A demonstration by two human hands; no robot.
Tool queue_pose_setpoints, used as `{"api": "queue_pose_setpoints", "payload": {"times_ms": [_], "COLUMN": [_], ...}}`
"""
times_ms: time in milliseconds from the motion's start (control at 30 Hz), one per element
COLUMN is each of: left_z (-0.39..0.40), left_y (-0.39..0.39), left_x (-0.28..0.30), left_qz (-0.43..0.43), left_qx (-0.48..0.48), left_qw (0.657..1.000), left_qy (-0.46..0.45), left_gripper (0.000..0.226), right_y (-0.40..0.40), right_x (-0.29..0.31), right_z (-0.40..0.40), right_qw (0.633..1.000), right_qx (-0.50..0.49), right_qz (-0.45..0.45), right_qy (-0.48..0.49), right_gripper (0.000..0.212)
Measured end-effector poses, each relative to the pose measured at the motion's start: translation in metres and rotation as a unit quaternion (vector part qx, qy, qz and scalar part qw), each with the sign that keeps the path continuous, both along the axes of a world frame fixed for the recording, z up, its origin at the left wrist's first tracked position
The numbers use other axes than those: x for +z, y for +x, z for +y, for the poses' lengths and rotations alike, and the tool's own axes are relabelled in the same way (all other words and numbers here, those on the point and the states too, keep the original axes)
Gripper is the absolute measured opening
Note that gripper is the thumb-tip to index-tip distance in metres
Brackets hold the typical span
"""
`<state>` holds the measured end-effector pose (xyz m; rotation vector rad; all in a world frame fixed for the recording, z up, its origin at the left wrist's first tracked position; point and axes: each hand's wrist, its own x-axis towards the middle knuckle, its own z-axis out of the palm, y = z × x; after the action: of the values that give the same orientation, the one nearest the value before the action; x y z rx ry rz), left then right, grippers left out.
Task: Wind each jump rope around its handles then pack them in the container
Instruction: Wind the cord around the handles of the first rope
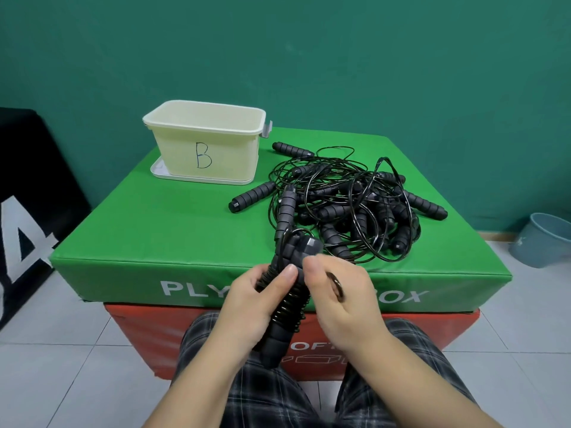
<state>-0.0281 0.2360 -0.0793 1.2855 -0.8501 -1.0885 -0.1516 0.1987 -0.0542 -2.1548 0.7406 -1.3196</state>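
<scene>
Over my lap: left hand (253, 299) grips paired black foam handles (285, 307) as spool; right hand (336, 291) pinches thin black cord (335, 285), keeping wraps taut. Cream plastic container (205, 143) waits, prob. empty.

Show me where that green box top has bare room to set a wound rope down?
Bare patch: the green box top in front of the cream container, left of the rope pile. The right half is crowded with tangled ropes and handles.

Even, soft light; wide-angle bending at edges; hands slightly blurred
</scene>
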Motion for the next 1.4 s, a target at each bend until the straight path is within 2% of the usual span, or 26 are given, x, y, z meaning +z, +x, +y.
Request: {"api": "queue_pose_setpoints", "payload": {"times_ms": [67,133,233,300,433,600,733,867,933,1067,1167,1233,1333,1400], "left_z": [-0.001,-0.002,-0.001,-0.001,-0.001,0.000,0.000,-0.002,-0.002,-0.012,-0.025,-0.035,-0.053,-0.067], "left_y": [-0.003,-0.004,0.000,0.002,0.001,-0.004,-0.006,-0.003,-0.001,0.015,0.037,0.050,0.067,0.076], "left_x": [-0.001,-0.005,-0.006,-0.006,-0.003,0.000,-0.001,-0.003,-0.003,-0.006,-0.010,-0.012,-0.015,-0.016], "left_qz": [-0.021,-0.033,-0.036,-0.013,0.008,0.057,0.086,0.060,0.036,-0.048,-0.095,-0.115,-0.192,-0.270], "left_qx": [0.004,0.022,0.047,0.054,0.042,0.009,0.015,0.038,0.058,0.102,0.104,0.104,0.105,0.101], "left_qw": [1.000,0.999,0.998,0.998,0.999,0.998,0.996,0.997,0.997,0.992,0.987,0.984,0.970,0.949], "left_qy": [0.012,0.023,0.027,0.024,0.021,0.029,0.035,0.037,0.044,0.060,0.082,0.093,0.108,0.129], "left_gripper": [0.050,0.054,0.054,0.052,0.049,0.048,0.058,0.045,0.045,0.036,0.038,0.040,0.039,0.040], "right_y": [0.001,0.002,0.004,0.001,-0.009,-0.015,-0.008,-0.001,0.006,0.028,0.046,0.058,0.074,0.083], "right_x": [0.000,-0.004,-0.008,-0.005,0.001,-0.004,-0.008,-0.015,-0.016,-0.024,-0.025,-0.027,-0.033,-0.039], "right_z": [-0.003,-0.005,-0.005,-0.008,-0.016,-0.022,-0.018,-0.020,-0.025,-0.036,-0.042,-0.051,-0.069,-0.083], "right_qw": [0.998,0.993,0.987,0.985,0.995,0.997,0.996,0.986,0.984,0.995,0.992,0.978,0.968,0.969], "right_qx": [-0.041,-0.037,0.012,0.029,0.052,0.038,-0.020,-0.041,-0.052,-0.052,-0.027,-0.014,-0.013,-0.034], "right_qz": [0.047,0.058,0.094,0.114,0.068,-0.063,-0.060,-0.031,-0.025,-0.027,-0.060,-0.074,-0.092,-0.082], "right_qy": [0.030,0.101,0.133,0.129,0.055,0.006,-0.063,-0.159,-0.166,-0.082,0.112,0.193,0.234,0.231], "right_gripper": [0.029,0.005,0.043,0.056,0.066,0.053,0.046,0.038,0.036,0.038,0.045,0.046,0.036,0.030]}}
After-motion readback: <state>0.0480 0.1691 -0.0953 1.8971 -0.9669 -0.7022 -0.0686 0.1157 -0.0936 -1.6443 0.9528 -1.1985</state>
